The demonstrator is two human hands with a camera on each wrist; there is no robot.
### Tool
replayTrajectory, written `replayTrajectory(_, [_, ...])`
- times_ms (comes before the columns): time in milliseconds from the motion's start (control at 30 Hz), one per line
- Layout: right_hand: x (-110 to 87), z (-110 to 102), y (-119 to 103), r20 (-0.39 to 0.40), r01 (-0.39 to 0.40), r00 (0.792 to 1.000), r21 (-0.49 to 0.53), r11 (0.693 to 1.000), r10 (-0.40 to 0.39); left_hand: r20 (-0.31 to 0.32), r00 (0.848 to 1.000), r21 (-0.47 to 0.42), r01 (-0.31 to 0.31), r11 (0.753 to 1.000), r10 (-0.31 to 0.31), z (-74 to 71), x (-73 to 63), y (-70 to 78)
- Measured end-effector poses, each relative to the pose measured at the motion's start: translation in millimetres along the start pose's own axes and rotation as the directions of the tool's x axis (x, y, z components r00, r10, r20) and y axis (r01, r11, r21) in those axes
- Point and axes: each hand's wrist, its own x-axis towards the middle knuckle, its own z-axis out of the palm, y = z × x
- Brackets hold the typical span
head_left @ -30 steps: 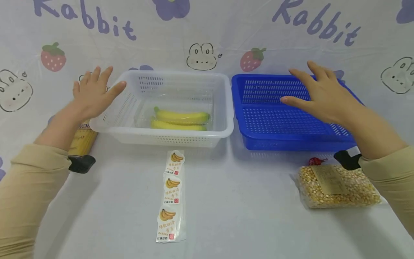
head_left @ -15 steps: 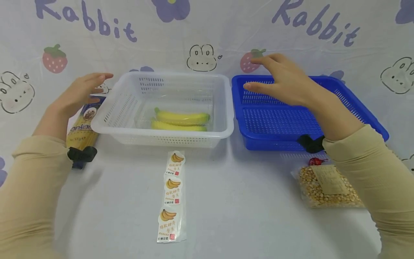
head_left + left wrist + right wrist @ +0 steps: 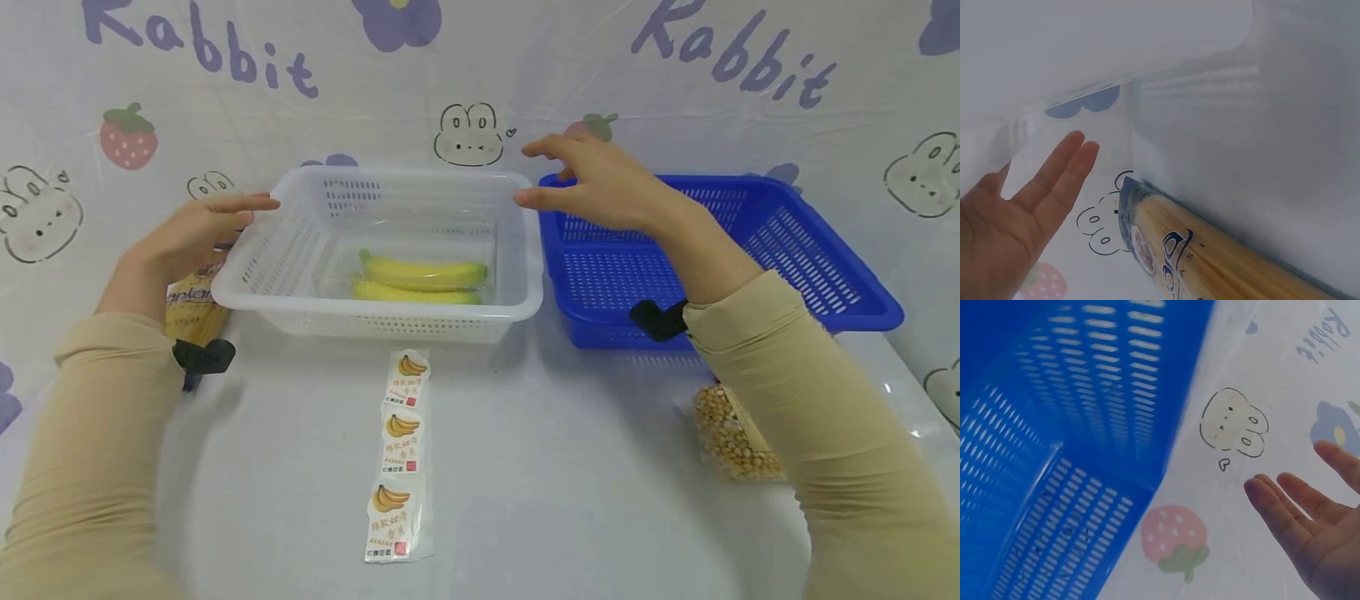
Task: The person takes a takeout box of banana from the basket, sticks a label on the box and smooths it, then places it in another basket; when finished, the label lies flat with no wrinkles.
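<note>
A white basket [image 3: 375, 311] holds a clear plastic box [image 3: 420, 223] with two yellow-green bananas [image 3: 423, 272]. My left hand [image 3: 187, 233] is at the basket's left rim, fingers straight toward it. In the left wrist view the fingers [image 3: 1066, 178] extend beneath the white rim; whether they touch it I cannot tell. My right hand [image 3: 607, 183] hovers over the left part of a blue basket [image 3: 697, 329], fingertips close to the white basket's right rim. The right wrist view shows its fingers [image 3: 1297, 512] spread, with nothing between them.
Left of the white basket lies a spaghetti packet [image 3: 197, 312], partly behind my left hand. A strip of banana stickers [image 3: 400, 450] lies in front. A bag of corn kernels [image 3: 731, 433] is at right, partly covered by my sleeve. A rabbit-print sheet [image 3: 375, 100] hangs behind.
My right hand has moved left across the blue basket to the white basket's right rim. The left hand turned, lowered and came in to the left rim. Both baskets have stayed put.
</note>
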Motion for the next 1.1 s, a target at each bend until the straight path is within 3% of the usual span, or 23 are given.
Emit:
replayTrajectory(200, [12.3, -2.0, -7.5, 0.042, -0.001, 0.999, 0.128, 0.992, -0.005, -0.002, 1.000, -0.014, -0.004, 1.000, 0.004, 1.8, -0.9, -3.4])
replayTrajectory(467, [30.3, 0.2, -15.3, 0.104, -0.066, 0.994, 0.230, 0.971, 0.043, -0.034, 0.999, -0.060, -0.012, 0.998, 0.010, 5.2, -2.8, -4.1])
replayTrajectory(567, [37.3, 3.5, -17.8, 0.140, -0.064, 0.990, 0.267, 0.962, 0.027, -0.040, 0.999, -0.080, -0.018, 0.997, 0.014, 5.8, -3.0, -5.3])
replayTrajectory(800, [53.0, 8.4, -23.0, 0.204, -0.065, 0.979, 0.309, 0.949, 0.000, -0.058, 0.998, -0.138, -0.024, 0.990, 0.016, 5.7, -2.0, -7.5])
replayTrajectory(1100, [69.9, 16.0, -28.4, 0.239, -0.166, 0.967, 0.322, 0.932, 0.090, -0.067, 0.998, -0.193, -0.022, 0.981, 0.009, 7.4, -1.0, -7.0])
